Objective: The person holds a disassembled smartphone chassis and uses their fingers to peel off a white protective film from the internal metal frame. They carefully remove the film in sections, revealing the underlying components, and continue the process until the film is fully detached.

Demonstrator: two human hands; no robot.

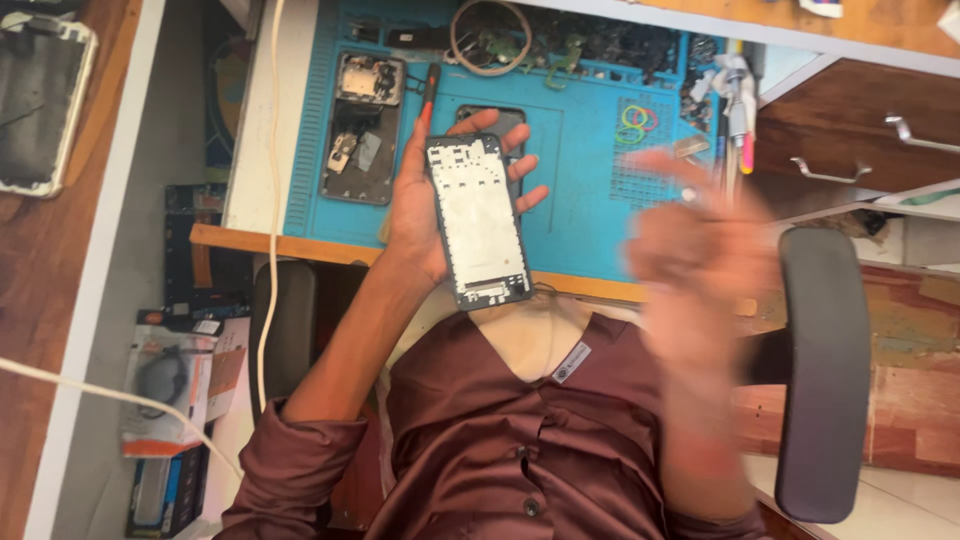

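Observation:
My left hand (412, 205) holds a phone mid-frame (478, 220), a black-edged rectangle with a pale inner plate facing up, above the near edge of a blue work mat (580, 215). Fingers wrap around its right side. My right hand (690, 265) hovers to the right over the mat's edge; it is heavily motion-blurred, with fingers that seem spread and nothing visible in them. A maroon shirt fills the bottom of the view.
An opened phone body (362, 125) lies on the mat's left, a red-and-black screwdriver (428, 88) beside it. Coloured rubber bands (636, 118), small parts and a wire loop (490, 38) sit farther back. A dark chair armrest (822, 370) is right; boxes (170, 385) lie left.

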